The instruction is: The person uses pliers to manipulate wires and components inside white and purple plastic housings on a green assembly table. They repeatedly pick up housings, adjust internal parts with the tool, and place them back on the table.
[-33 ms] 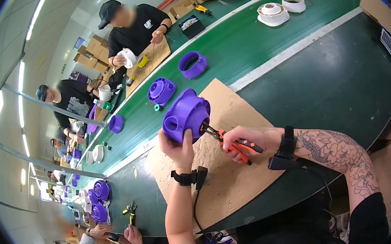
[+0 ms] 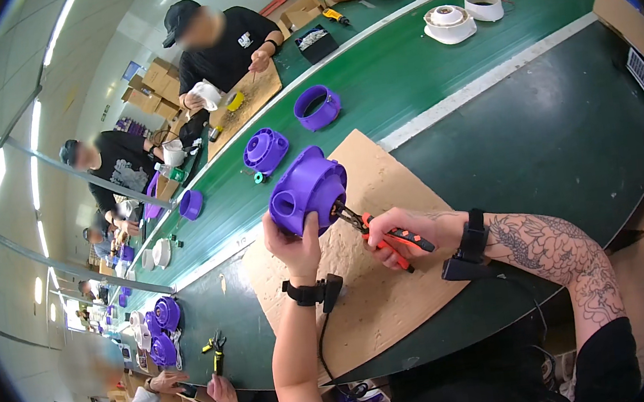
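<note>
pliers nip purple housing

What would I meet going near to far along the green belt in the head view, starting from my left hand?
Left hand → purple housing held in it → purple round part on the belt → purple ring → white round part → white ring.

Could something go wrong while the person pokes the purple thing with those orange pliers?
Maybe. The pliers tips sit close to the left hand gripping the purple housing, so a slip might nick the thumb. The housing is held in the air above the cardboard sheet, so it might twist or drop.
</note>
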Motion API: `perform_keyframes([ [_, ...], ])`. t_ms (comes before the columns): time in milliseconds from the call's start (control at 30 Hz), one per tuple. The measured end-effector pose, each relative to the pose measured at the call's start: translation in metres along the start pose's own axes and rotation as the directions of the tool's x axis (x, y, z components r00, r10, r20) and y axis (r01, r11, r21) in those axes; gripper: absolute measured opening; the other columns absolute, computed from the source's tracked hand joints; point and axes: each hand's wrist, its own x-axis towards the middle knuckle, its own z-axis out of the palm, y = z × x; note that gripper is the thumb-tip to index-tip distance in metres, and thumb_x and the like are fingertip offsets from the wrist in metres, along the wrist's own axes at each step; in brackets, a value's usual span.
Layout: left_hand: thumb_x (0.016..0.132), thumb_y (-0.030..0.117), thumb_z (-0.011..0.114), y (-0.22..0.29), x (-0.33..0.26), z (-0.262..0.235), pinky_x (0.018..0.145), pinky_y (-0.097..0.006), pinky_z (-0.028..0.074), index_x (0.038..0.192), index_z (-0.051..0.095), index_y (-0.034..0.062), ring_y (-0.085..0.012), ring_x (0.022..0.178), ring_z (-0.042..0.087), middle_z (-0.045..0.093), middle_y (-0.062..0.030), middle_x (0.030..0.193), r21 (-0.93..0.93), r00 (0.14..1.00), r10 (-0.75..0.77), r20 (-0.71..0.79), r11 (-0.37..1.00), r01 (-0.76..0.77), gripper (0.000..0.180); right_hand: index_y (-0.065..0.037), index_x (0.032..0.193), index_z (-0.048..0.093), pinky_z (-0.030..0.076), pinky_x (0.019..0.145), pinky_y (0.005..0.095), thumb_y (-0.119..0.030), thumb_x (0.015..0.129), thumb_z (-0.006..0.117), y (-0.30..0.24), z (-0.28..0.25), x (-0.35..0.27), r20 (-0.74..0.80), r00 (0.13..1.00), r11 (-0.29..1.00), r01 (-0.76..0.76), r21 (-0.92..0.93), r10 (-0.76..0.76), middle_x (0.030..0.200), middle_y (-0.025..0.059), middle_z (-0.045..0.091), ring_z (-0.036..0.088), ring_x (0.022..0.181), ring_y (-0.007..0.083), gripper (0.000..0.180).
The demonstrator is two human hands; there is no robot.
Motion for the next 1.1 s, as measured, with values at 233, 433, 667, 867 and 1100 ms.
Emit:
perform_keyframes([
  [233, 0.079, 0.012, 0.086, 0.01, -0.001, 0.0, 0.07, -0.03, 0.053, 0.115, 0.059, -0.0017, -0.0143, 0.079, 0.064, 0.068, -0.0087, 0.092, 0.12, 0.993, 0.102, -0.064, 0.988, -0.094, 0.047, -0.006, 0.073, 0.058, 0.043, 0.056, 0.039, -0.041, 0.081, 0.064, -0.018, 0.03, -0.019, -0.273, 0.933, 0.732, -0.015, -0.682, -0.235, 0.062, 0.005, 0.052, 0.054, 0.056, 0.021, 0.037],
  [433, 0.077, 0.019, 0.089, 0.032, 0.007, 0.003, 0.066, -0.031, 0.055, 0.113, 0.062, -0.0012, -0.0208, 0.071, 0.069, 0.071, -0.0115, 0.086, 0.388, 0.968, 0.24, 0.073, 0.887, -0.249, 0.049, 0.001, 0.089, 0.064, 0.053, 0.071, 0.0455, -0.043, 0.078, 0.068, -0.017, 0.016, -0.019, -0.304, 0.843, 0.164, -0.257, -0.952, -0.445, 0.078, 0.0203, 0.067, 0.069, 0.078, 0.0361, 0.046],
  [667, 0.08, 0.019, 0.087, 0.019, 0.012, 0.004, 0.063, -0.031, 0.053, 0.112, 0.062, -0.0014, -0.0187, 0.07, 0.067, 0.07, -0.0109, 0.084, 0.244, 0.994, 0.106, -0.026, 0.965, -0.097, 0.045, -0.019, 0.067, 0.045, 0.034, 0.05, 0.0263, -0.034, 0.084, 0.065, -0.015, -0.009, -0.002, -0.046, 0.997, 0.99, -0.063, -0.125, 0.058, 0.062, -0.0069, 0.041, 0.04, 0.052, 0.0064, 0.03],
  [867, 0.085, 0.021, 0.084, 0.011, 0.009, 0.017, 0.072, -0.034, 0.052, 0.108, 0.063, -0.0013, -0.0197, 0.076, 0.064, 0.069, -0.011, 0.087, 0.284, 0.997, 0.059, -0.054, 0.958, -0.041, 0.038, 0.007, 0.081, 0.068, 0.053, 0.07, 0.0459, -0.043, 0.075, 0.066, -0.02, 0.017, -0.017, -0.303, 0.776, 0.213, -0.22, -0.952, -0.553, 0.078, 0.0253, 0.068, 0.065, 0.07, 0.0397, 0.05],
  [1100, 0.098, 0.026, 0.073, -0.045, 0.06, -0.053, 0.082, -0.036, 0.058, 0.106, 0.066, -0.0028, -0.0214, 0.087, 0.07, 0.073, -0.0132, 0.103, 0.021, 0.903, -0.163, -0.398, 0.982, 0.187, 0.031, -0.011, 0.091, 0.056, 0.039, 0.067, 0.031, -0.033, 0.081, 0.06, -0.028, -0.012, -0.023, 0.362, 0.918, 0.978, -0.103, -0.181, 0.163, 0.071, -0.0006, 0.048, 0.046, 0.064, 0.0133, 0.025],
])
